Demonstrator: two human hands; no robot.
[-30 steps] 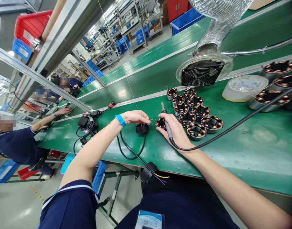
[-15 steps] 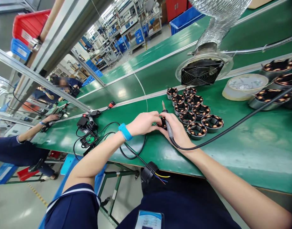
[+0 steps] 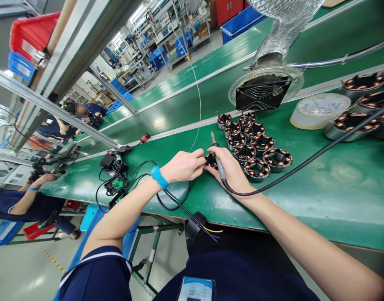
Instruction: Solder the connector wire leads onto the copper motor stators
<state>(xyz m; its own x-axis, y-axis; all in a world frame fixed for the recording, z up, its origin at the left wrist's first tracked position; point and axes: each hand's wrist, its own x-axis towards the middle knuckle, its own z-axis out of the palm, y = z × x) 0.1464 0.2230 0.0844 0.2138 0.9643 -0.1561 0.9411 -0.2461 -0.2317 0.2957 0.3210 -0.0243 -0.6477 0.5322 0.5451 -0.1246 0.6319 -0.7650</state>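
My right hand (image 3: 231, 167) is closed around the grey handle of a soldering iron (image 3: 221, 169). The iron's tip points up and away from me, and its black cable trails off to the right. Under the same hand, its fingers also steady a small motor stator (image 3: 211, 160) with copper windings. At the stator's left edge, the fingertips of my left hand (image 3: 187, 165) are pinched together; what lies between them is too small to make out. A thin pale wire (image 3: 200, 100) comes down from above and ends behind my left hand.
Several stators (image 3: 255, 144) stand in rows right of my hands, with larger ones (image 3: 352, 125) farther right. Beyond are a fume fan (image 3: 262, 95) and a tape roll (image 3: 320, 110). Black cables (image 3: 116, 163) lie left; a round black part (image 3: 196, 225) hangs at the bench edge. Co-workers sit left.
My left hand has drawn slightly left and down from the stator, its fingers now pinched at the rim. The pale wire has shifted and bows right. A co-worker's arm at left has moved lower.
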